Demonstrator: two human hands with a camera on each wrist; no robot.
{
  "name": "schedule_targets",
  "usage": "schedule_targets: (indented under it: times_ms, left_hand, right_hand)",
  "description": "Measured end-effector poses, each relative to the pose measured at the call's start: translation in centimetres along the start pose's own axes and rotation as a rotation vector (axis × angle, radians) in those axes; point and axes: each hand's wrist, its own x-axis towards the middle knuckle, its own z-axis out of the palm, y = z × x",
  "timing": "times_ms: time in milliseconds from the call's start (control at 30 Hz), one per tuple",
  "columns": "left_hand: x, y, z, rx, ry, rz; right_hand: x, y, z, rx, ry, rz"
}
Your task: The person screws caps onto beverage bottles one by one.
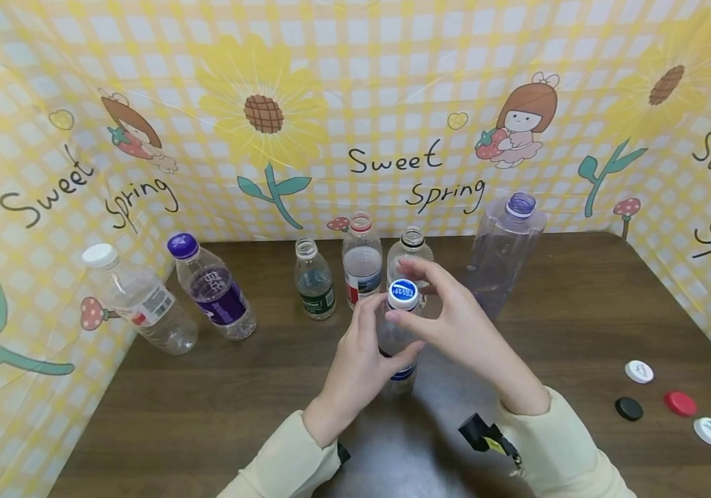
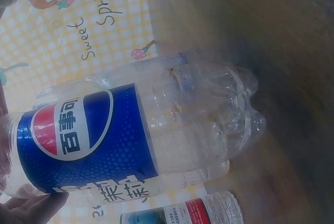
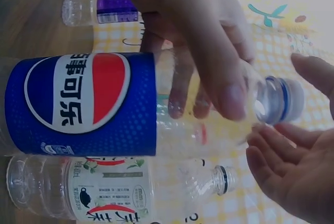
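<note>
A clear plastic bottle with a blue Pepsi label point(image 2: 94, 135) stands at the middle of the table. My left hand point(image 1: 358, 363) grips it around the upper part, above the label, with the thumb nearer me. A white cap with a blue printed top point(image 1: 403, 293) sits on the bottle's mouth. Around that cap my right hand point(image 1: 461, 325) has its thumb and fingers spread, with a gap showing between thumb and cap in the right wrist view. Just behind is an uncapped clear bottle with a pale tea label point(image 3: 112, 190), partly hidden by my right hand.
Uncapped bottles include a small green-labelled one point(image 1: 315, 280), a red-rimmed one point(image 1: 362, 259) and a tall square one point(image 1: 501, 249). Capped bottles at left have a white cap point(image 1: 100, 256) and a purple cap point(image 1: 183, 245). Several loose caps, one red point(image 1: 681, 403), lie at right.
</note>
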Motion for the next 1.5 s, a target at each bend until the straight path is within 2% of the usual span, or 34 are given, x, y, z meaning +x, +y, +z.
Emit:
schedule_targets:
  times_ms: [133,333,700,1000,1300,1433,1500]
  left_hand:
    - [0.0,0.1,0.0,0.004,0.003,-0.005]
    - [0.0,0.2,-0.1,-0.005,-0.009,-0.030]
    - [0.0,0.3,-0.1,-0.009,-0.021,-0.034]
    - [0.0,0.3,-0.1,0.002,-0.013,-0.024]
    - [0.0,0.3,-0.1,-0.003,-0.016,-0.039]
    - [0.0,0.2,-0.1,-0.002,-0.010,-0.030]
    - [0.0,0.2,-0.1,0.003,-0.007,-0.022]
  right_hand:
    - [-0.3,0.1,-0.8,0.036,-0.050,-0.028]
    - [-0.3,0.2,-1.3,0.059,-0.080,0.014]
    - [-0.2,-0.2,-0.9,0.045,-0.035,0.097]
    - [-0.1,0.0,-0.6,0.010,0.017,0.064]
    - [0.1,0.0,-0.1,0.022,0.047,0.134]
    - [0.2,0.2,0.0,0.018,0.055,0.110]
    - [0.1,0.3,-0.1,0.041,0.027,0.093]
